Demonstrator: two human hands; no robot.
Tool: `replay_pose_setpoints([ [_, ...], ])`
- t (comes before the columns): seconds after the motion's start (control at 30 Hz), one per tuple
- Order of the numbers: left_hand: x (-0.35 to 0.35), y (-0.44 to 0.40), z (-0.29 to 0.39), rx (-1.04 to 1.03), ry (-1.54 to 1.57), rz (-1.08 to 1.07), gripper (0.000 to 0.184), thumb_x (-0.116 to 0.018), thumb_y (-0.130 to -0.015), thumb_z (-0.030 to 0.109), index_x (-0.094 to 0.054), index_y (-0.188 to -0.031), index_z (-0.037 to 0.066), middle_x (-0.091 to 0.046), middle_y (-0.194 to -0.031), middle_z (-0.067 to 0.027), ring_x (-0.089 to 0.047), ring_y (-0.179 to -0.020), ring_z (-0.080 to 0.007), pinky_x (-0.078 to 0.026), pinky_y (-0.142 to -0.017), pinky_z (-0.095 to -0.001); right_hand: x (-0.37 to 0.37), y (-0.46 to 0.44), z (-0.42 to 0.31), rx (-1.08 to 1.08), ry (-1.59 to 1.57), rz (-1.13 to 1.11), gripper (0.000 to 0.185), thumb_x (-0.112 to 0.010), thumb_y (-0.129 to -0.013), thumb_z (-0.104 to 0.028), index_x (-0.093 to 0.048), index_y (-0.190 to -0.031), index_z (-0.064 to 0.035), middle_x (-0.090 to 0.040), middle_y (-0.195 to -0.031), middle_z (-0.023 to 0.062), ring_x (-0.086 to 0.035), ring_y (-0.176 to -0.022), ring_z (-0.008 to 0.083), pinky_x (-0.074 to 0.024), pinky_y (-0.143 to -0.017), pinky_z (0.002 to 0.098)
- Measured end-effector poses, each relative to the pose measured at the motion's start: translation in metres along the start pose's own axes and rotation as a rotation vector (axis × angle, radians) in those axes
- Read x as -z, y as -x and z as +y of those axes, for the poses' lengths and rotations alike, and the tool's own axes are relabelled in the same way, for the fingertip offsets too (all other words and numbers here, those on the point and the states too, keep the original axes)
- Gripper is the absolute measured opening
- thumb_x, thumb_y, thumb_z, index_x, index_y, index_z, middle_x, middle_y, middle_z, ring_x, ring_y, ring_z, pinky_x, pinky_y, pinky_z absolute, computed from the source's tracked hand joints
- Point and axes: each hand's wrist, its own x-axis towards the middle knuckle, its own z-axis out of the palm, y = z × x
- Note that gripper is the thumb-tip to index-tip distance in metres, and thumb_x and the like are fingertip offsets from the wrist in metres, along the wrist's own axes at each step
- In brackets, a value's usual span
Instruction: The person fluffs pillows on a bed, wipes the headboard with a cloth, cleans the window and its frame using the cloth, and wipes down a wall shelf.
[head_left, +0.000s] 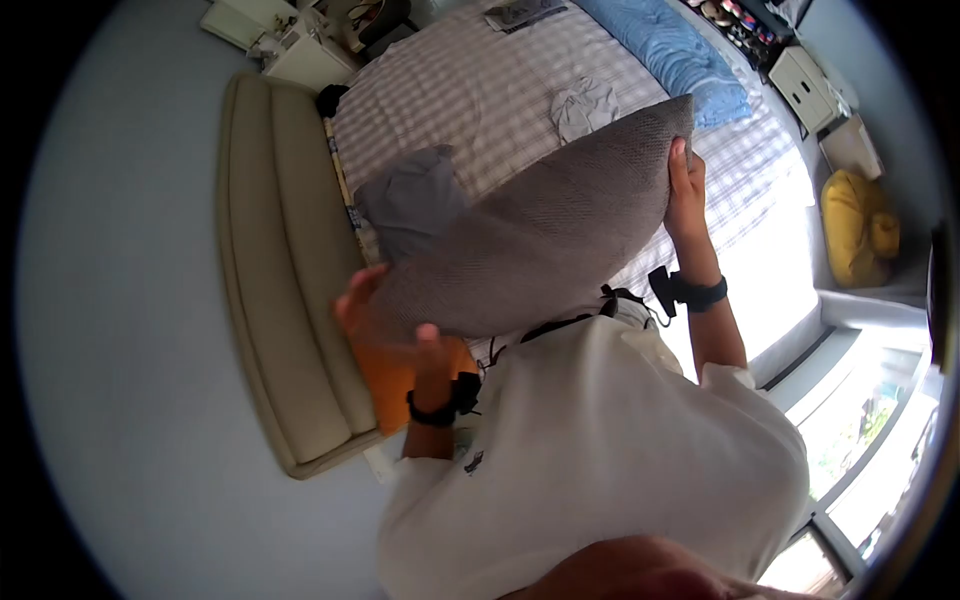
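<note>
A large grey-brown pillow point(540, 230) is held up slantwise in front of my body, above the bed. My right hand point(686, 195) grips its upper right corner, with the thumb on the near face. At the lower left end is my left hand point(385, 315), blurred by motion, its fingers apart around the pillow's corner; whether it bears on the fabric is unclear. Behind the pillow a crumpled grey cloth point(410, 200) lies on the checked bed sheet point(450, 90). A small whitish cloth point(585, 108) rests farther back.
A beige padded headboard point(310, 270) stands along the left. An orange surface point(390, 385) is below my left hand. A blue bundle point(670, 55) lies on the bed's far right side. White drawers point(805, 90) and a yellow bag-like object point(855, 230) are at right.
</note>
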Motion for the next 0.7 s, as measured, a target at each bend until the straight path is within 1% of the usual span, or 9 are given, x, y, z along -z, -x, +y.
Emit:
replay_pose_setpoints([
  [0.07,0.007,-0.024,0.024,-0.02,-0.311,0.298,0.085,-0.082,-0.073,0.048,-0.038,-0.13,0.003,-0.047,-0.129,-0.0196,-0.049,-0.12,-0.0298,-0.051,-0.091,-0.0376,-0.017,-0.004,-0.007,0.186,0.13,0.165,0.045,-0.054,-0.099,-0.041,-0.066,-0.086,0.0006,-0.061,-0.072,0.0029,-0.052,-0.067,0.0084,-0.0411,-0.061,0.0258],
  [0.2,-0.013,-0.063,0.038,-0.054,-0.389,-0.314,0.095,-0.086,-0.061,0.055,-0.041,-0.127,0.002,-0.048,-0.128,-0.0214,-0.05,-0.12,-0.0306,-0.044,-0.096,-0.0459,-0.063,0.008,0.023,0.188,0.342,0.268,0.049,-0.058,-0.098,-0.037,-0.06,-0.066,0.0006,-0.046,-0.051,-0.0014,-0.038,-0.049,0.0055,-0.0247,-0.043,0.0304],
  [0.27,-0.04,-0.061,0.037,0.04,-0.571,-0.635,0.095,-0.089,-0.057,0.05,-0.044,-0.124,-0.001,-0.051,-0.123,-0.0211,-0.054,-0.115,-0.0312,-0.042,-0.096,-0.0467,-0.088,0.035,0.024,0.296,0.433,-0.032,0.036,-0.062,-0.094,-0.03,-0.064,-0.078,0.0018,-0.057,-0.062,0.0096,-0.052,-0.055,0.0163,-0.04,-0.054,0.0335],
  [0.33,-0.056,-0.032,0.003,0.087,-0.454,-0.765,0.095,-0.091,-0.054,0.048,-0.046,-0.121,-0.001,-0.056,-0.116,-0.0187,-0.058,-0.105,-0.0326,-0.046,-0.091,-0.0439,-0.103,0.045,0.036,0.701,0.515,-0.23,0.026,-0.067,-0.089,-0.024,-0.066,-0.085,0.0017,-0.065,-0.076,0.0156,-0.062,-0.066,0.0285,-0.0474,-0.069,0.038],
  [0.37,-0.059,-0.022,-0.008,0.08,-0.451,-0.773,0.095,-0.091,-0.054,0.048,-0.046,-0.121,-0.001,-0.056,-0.116,-0.0187,-0.058,-0.105,-0.0326,-0.046,-0.091,-0.0439,-0.102,0.045,0.032,0.703,0.514,-0.218,0.026,-0.067,-0.089,-0.024,-0.066,-0.085,0.0017,-0.065,-0.076,0.0156,-0.062,-0.066,0.0285,-0.0474,-0.069,0.038],
  [0.43,-0.066,-0.01,-0.02,0.497,-0.24,-0.742,0.1,-0.096,-0.047,0.04,-0.048,-0.124,0.0,-0.054,-0.12,-0.0142,-0.059,-0.105,-0.0268,-0.05,-0.087,-0.0395,-0.094,0.047,0.016,0.648,0.554,-0.405,0.025,-0.069,-0.085,-0.023,-0.068,-0.091,0.0009,-0.069,-0.084,0.0157,-0.065,-0.076,0.0332,-0.0484,-0.077,0.04],
  [0.57,-0.079,0.004,-0.027,0.532,-0.014,-0.837,0.091,-0.097,-0.049,0.031,-0.048,-0.119,-0.002,-0.054,-0.108,-0.0098,-0.06,-0.097,-0.021,-0.052,-0.079,-0.0336,-0.077,0.049,0.002,0.658,0.592,-0.499,0.028,-0.069,-0.084,-0.026,-0.068,-0.094,0.0001,-0.069,-0.087,0.0138,-0.066,-0.079,0.0298,-0.0486,-0.076,0.0391],
  [0.67,-0.083,0.016,-0.027,0.695,0.137,-0.73,0.084,-0.097,-0.048,0.035,-0.044,-0.105,0.004,-0.057,-0.096,-0.0107,-0.061,-0.089,-0.0197,-0.051,-0.073,-0.0343,-0.07,0.058,0.005,0.656,0.656,-0.495,0.031,-0.068,-0.085,-0.029,-0.069,-0.096,-0.0006,-0.07,-0.09,0.0136,-0.066,-0.08,0.03,-0.0489,-0.077,0.0386],
  [0.7,-0.084,0.016,-0.027,0.599,0.133,-0.699,0.081,-0.097,-0.051,0.033,-0.042,-0.104,0.005,-0.055,-0.092,-0.0089,-0.059,-0.083,-0.0173,-0.049,-0.069,-0.032,-0.066,0.058,0.002,0.692,0.642,-0.526,0.035,-0.064,-0.088,-0.033,-0.068,-0.1,-0.0008,-0.069,-0.096,0.0144,-0.066,-0.084,0.0304,-0.0486,-0.078,0.0392],
])
